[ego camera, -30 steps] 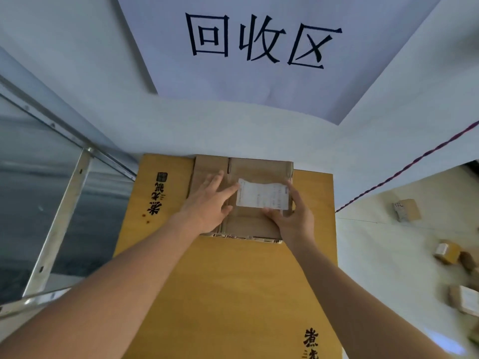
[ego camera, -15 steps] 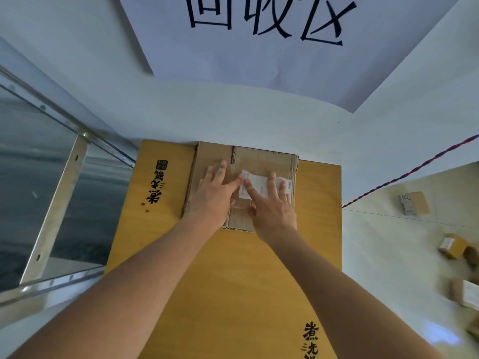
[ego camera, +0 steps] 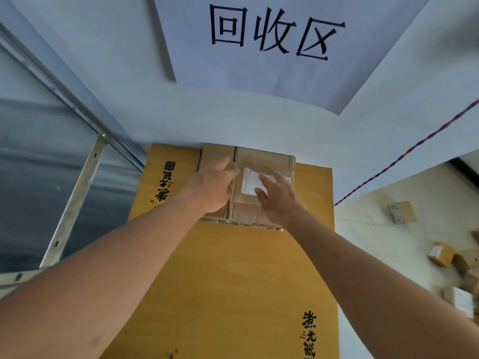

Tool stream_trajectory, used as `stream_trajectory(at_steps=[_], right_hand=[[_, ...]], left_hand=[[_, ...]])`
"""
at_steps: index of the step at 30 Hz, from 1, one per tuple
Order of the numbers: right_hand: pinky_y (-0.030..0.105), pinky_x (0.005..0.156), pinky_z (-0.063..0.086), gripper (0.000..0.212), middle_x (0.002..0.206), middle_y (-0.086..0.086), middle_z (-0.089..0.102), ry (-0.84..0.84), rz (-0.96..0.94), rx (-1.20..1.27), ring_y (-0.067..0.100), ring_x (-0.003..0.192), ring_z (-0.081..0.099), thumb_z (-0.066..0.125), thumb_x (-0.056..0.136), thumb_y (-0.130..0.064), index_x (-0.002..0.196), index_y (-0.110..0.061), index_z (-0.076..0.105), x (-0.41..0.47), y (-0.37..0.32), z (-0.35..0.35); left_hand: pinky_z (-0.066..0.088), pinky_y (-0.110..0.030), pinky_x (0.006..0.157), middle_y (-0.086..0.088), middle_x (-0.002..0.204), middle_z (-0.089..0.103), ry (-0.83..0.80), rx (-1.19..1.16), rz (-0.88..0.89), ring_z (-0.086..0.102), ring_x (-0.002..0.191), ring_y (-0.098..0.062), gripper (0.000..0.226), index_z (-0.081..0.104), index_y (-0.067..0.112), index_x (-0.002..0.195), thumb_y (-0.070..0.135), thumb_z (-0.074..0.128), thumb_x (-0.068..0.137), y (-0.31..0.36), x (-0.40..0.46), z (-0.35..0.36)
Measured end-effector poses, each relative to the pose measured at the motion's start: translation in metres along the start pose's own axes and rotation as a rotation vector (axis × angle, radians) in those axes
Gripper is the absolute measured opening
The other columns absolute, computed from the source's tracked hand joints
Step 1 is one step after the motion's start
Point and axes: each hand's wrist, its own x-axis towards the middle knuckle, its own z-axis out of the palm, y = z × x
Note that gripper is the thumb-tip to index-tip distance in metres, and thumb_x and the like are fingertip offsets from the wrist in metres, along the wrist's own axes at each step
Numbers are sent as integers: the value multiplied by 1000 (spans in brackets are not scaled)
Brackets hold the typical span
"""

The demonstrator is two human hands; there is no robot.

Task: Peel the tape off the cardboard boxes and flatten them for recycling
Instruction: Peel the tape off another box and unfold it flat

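- Window frame off to my left, nothing to do w/ it.
- Yellow board under everything; its flat face is my pressing surface, so I work on it, not off its edge.
- Left hand lies palm-down on the left part of the flattened box, fingers straight, gripping nothing. Job here: pin the cardboard so it can't spring up. Weight thru the palm, not fingertips.
- Flattened box sits at the far end of the board, against the wall, seams facing up.
- White label stuck on the box top, btwn my two hands.
- Right hand is spread over the label's right side, fingers extended, not pinching. Can't tell if a corner is lifted yet; it's hidden under my fingers.
- To do it well, I reckon: press creases fully down w/ both palms, check for leftover tape along the seams.
- Small boxes lie on the floor at far right, prob. next in line.
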Motion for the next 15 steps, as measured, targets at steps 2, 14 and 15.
stream_trajectory(at_steps=[2,14,15], right_hand=[[52,115,38,52,169,3,22,73,-27,7,28,155,24,35,110,-43,159,-29,29,-18,-5,-9],[40,120,27,53,165,0,33,307,-243,-104,21,152,28,37,108,-49,157,-27,36,-209,-114,-75],[40,121,25,54,165,0,32,328,-245,-121,21,153,26,37,108,-51,157,-28,36,-226,-123,-76]], left_hand=[[17,-49,124,-7,170,21,50,19,14,20,156,-30,59,36,29,158,27,57,103,0,-17,-14],[16,-52,127,-3,169,25,228,121,136,27,155,-27,61,29,28,160,53,40,105,6,-197,-106],[16,-53,127,-1,169,24,248,124,145,26,155,-25,62,29,28,160,54,39,105,6,-215,-113]])
